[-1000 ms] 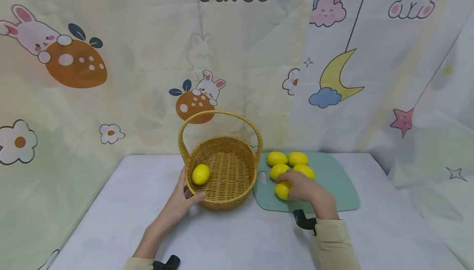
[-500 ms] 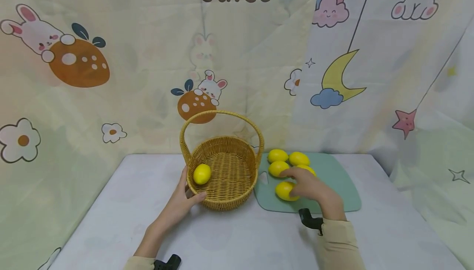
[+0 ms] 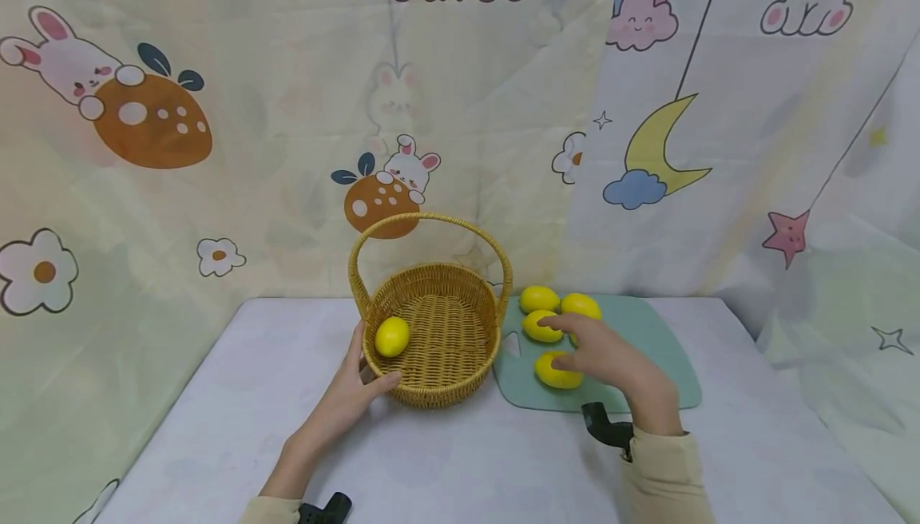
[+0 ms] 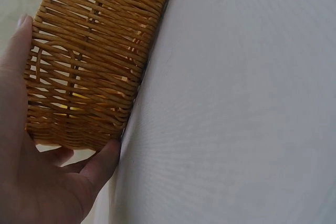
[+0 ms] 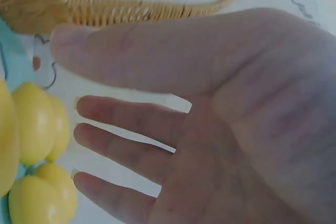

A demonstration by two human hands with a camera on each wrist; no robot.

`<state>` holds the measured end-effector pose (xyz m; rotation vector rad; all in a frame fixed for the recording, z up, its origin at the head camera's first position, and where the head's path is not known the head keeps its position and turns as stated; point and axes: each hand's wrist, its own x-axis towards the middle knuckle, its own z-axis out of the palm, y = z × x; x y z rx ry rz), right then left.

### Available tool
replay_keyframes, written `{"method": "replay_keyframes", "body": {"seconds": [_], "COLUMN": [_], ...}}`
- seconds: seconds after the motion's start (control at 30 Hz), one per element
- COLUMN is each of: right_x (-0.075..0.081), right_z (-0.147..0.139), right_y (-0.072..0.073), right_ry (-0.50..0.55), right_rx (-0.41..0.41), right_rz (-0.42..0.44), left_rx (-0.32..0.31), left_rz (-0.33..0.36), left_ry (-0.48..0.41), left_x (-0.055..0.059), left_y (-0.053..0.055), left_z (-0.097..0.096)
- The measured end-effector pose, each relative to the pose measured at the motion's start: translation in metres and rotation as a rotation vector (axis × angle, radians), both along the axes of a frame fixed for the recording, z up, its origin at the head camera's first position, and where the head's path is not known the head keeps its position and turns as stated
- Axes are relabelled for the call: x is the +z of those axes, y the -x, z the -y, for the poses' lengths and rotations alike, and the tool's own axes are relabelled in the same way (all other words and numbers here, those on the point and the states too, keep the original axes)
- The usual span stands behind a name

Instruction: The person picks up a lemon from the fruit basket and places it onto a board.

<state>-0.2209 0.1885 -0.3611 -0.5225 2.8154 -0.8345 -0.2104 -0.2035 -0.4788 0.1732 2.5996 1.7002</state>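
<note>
My left hand (image 3: 357, 390) grips the left side of a round wicker basket (image 3: 470, 384), its thumb at the front rim. In the left wrist view, the fingers (image 4: 100, 169) bend against the basket's woven wall (image 4: 89, 66). One yellow lemon (image 3: 392, 337) lies inside the basket at the left. My right hand (image 3: 611, 360) hovers over a green cutting board (image 3: 657, 364), its fingers spread and holding nothing. Beneath its thumb lies a near lemon (image 3: 557, 372). Farther back, several lemons (image 3: 539, 299) lie together, partly hidden by the hand.
The basket's tall arched handle (image 3: 431, 217) rises over it. Basket and board stand close together on a white-covered table (image 3: 446, 468). A printed cloth backdrop (image 3: 287, 148) hangs behind the table's far edge.
My right hand has let go of the near lemon, its fingers opening as it drew up and to the right. My left hand and the basket have stayed put.
</note>
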Motion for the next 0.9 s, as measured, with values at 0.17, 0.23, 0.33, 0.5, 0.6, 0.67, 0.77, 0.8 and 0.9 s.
{"method": "replay_keyframes", "body": {"seconds": [0.17, 0.23, 0.33, 0.5, 0.6, 0.67, 0.77, 0.8, 0.9], "right_x": [0.003, 0.003, 0.001, -0.004, -0.01, -0.014, -0.02, -0.022, -0.028], "right_z": [0.016, 0.023, 0.035, 0.052, 0.062, 0.07, 0.08, 0.083, 0.092], "right_y": [-0.002, -0.002, -0.002, 0.001, 0.005, 0.009, 0.013, 0.014, 0.018], "right_ry": [0.023, 0.03, 0.053, 0.129, 0.167, 0.179, 0.179, 0.18, 0.183], "right_rx": [0.048, 0.078, 0.114, 0.183, 0.212, 0.224, 0.23, 0.233, 0.237], "right_rz": [-0.017, -0.035, -0.067, -0.129, -0.147, -0.15, -0.137, -0.134, -0.122], "left_rx": [0.004, 0.006, 0.005, -0.001, -0.005, -0.006, 0.0, 0.002, 0.003], "left_rz": [0.007, 0.011, 0.014, 0.009, 0.012, 0.014, 0.017, 0.018, 0.019], "left_ry": [0.0, 0.002, 0.003, -0.001, 0.001, 0.002, 0.009, 0.009, 0.004], "left_x": [0.0, 0.0, 0.0, 0.002, 0.002, 0.002, 0.002, 0.002, 0.002], "left_y": [0.0, 0.0, 0.0, 0.0, 0.0, 0.0, 0.0, 0.0, -0.001], "left_z": [0.0, 0.001, 0.001, 0.001, 0.0, 0.0, 0.0, 0.0, 0.001]}}
